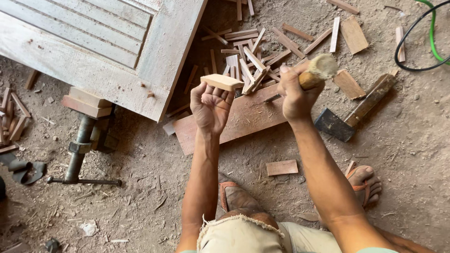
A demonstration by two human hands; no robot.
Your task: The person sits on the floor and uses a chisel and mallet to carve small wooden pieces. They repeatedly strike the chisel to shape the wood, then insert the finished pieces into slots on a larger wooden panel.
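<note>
At centre frame, over the dirt floor [140, 159], our left hand [211, 107] pinched a small wood block [221, 82] at the fingertips; right of it, our right hand [295, 96] was clenched around a wooden tool handle [315, 72]. We judged fingers belonged clear of any blow.

Upper left I see a pale louvred wooden door [93, 42]; below it a grey metal clamp [79, 150]; top right, a green-and-black hose [429, 42].
</note>
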